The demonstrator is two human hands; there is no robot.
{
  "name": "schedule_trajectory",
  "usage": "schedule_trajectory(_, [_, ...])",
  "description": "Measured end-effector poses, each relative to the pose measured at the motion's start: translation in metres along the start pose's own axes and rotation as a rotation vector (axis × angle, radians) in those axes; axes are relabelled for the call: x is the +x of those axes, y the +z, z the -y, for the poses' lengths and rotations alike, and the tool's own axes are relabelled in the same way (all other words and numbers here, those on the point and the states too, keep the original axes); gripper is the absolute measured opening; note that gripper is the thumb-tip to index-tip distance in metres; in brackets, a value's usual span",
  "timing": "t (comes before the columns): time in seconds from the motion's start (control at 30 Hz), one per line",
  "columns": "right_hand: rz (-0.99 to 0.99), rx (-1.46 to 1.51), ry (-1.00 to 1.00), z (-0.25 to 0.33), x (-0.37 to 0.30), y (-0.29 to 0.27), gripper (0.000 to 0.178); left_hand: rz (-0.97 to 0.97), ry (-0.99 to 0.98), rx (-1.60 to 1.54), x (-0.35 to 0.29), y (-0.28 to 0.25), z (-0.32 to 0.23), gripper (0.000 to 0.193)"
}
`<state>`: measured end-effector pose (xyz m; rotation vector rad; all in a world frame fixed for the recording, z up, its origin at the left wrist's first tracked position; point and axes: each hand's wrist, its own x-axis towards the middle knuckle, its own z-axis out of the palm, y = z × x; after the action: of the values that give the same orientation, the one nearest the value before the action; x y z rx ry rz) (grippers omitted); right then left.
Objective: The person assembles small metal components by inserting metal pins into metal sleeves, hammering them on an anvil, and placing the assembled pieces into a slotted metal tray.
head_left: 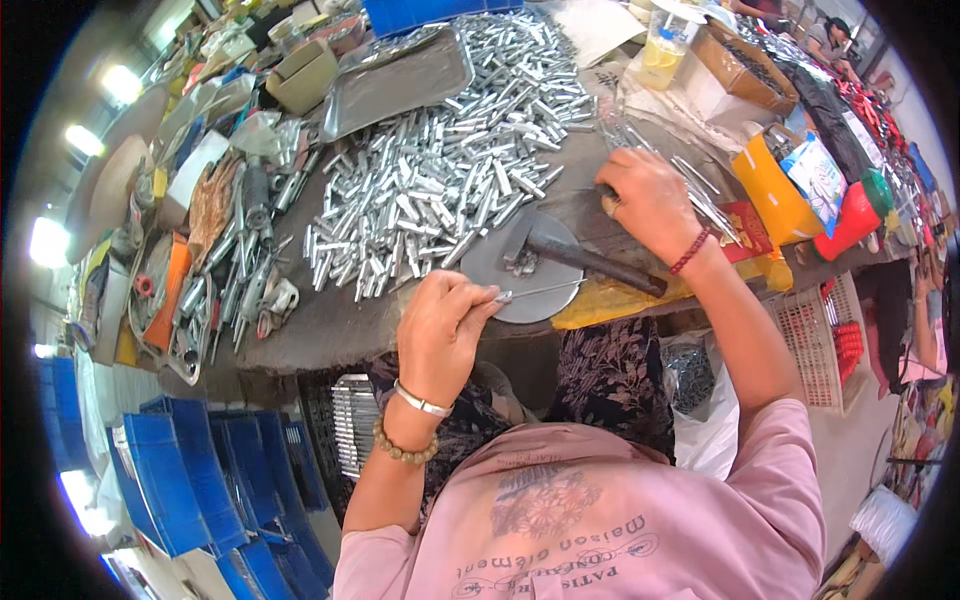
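My left hand [436,325] is closed in a pinch on a thin metal rod [545,290], which points right over a round grey metal plate [480,262]. A small shiny piece shows at the fingertips, too small to name. Across the plate lies a hammer [590,262], its dark handle toward the right. My right hand [652,205] hovers beyond the handle with fingers curled together; whatever they hold, if anything, is hidden. Beside that hand are several thin metal rods [705,205]. A large heap of short silvery metal pieces [450,170] spreads in front of both hands.
A grey metal tray [400,82] rests against the heap, with a blue bin [440,12] behind. Tools and metal parts [240,240] crowd the left. To the right are a yellow container [770,190], a red bottle [850,222], a cardboard box [745,70] and a plastic cup [662,55].
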<state>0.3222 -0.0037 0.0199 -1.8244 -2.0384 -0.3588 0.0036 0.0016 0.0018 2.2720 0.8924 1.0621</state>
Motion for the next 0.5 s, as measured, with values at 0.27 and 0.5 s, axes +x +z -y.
schedule_trajectory(0.27, [-0.008, 0.55, -0.209, 0.096, -0.017, -0.017, 0.016, -0.013, 0.009, 0.059, -0.001, 0.0, 0.005, 0.016])
schedule_trajectory(0.5, [0.042, 0.596, -0.208, 0.11, -0.019, -0.01, 0.016, -0.001, -0.017, 0.074, -0.003, -0.001, 0.004, 0.017])
